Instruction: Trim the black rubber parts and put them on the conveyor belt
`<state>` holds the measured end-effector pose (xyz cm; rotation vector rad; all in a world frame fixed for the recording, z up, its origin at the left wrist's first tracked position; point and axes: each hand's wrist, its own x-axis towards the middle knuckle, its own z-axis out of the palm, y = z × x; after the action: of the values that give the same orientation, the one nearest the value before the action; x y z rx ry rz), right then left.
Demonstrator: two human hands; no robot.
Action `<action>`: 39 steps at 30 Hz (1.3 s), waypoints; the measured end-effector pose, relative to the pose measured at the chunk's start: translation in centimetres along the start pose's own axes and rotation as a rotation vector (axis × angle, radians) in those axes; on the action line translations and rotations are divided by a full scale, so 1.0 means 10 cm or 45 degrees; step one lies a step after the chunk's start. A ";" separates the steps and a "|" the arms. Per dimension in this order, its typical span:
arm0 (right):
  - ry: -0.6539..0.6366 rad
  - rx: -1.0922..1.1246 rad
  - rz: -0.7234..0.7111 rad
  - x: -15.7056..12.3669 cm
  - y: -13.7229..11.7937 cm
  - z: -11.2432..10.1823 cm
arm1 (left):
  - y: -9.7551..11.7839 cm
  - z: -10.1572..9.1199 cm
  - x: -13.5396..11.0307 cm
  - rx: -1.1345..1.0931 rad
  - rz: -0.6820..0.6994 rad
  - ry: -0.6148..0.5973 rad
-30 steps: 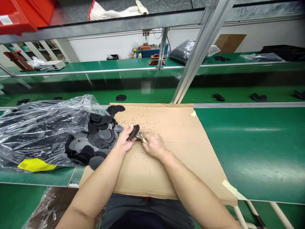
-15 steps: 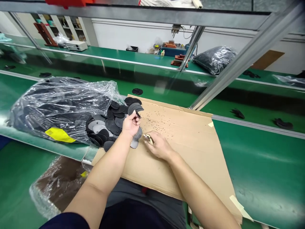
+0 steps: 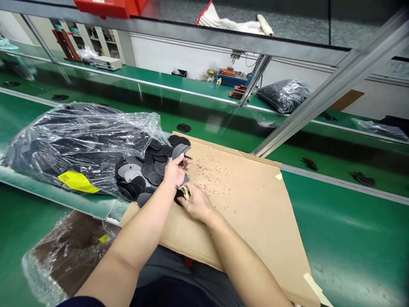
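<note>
My left hand [image 3: 175, 171] is closed around a few black round plastic discs [image 3: 180, 150], fanned out above the fingers. Just below it, my right hand [image 3: 198, 204] grips small nippers [image 3: 185, 192] with pale yellow handles, their metal jaws close to the left wrist. The exact shape of the tool is partly hidden by the fingers. Loose black and grey discs [image 3: 131, 174] lie heaped left of both hands, spilling out of a clear plastic bag [image 3: 83, 136]. Beneath the hands a cardboard sheet [image 3: 252, 204] carries many tiny black bits.
A slanting metal post [image 3: 306, 98] rises behind the cardboard at right. Overhead runs a shelf with a red bin [image 3: 110, 7] and a white glove [image 3: 220, 19]. A plastic-lined box [image 3: 70, 251] stands low at left. Black pieces [image 3: 364, 179] lie on the green belt.
My right hand has moved left and slightly down with the nippers, from beside the disc heap to near my left wrist. The left hand still holds the discs. The camera view has tilted up.
</note>
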<state>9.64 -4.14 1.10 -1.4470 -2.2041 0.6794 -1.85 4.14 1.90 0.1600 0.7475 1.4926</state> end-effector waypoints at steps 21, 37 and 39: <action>0.901 1.154 0.284 0.11 0.55 -0.33 | -0.45 -0.03 -0.22 0.830 0.140 -0.391; 1.165 1.300 0.383 0.16 0.61 -0.29 | -0.48 0.02 -0.30 0.628 -0.005 -0.546; 1.145 1.285 0.388 0.15 0.58 -0.30 | -0.50 0.03 -0.30 0.595 0.040 -0.507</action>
<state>15.01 -0.29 0.09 -1.1504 -0.7512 0.8255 2.73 0.90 0.50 0.8014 0.7559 1.2394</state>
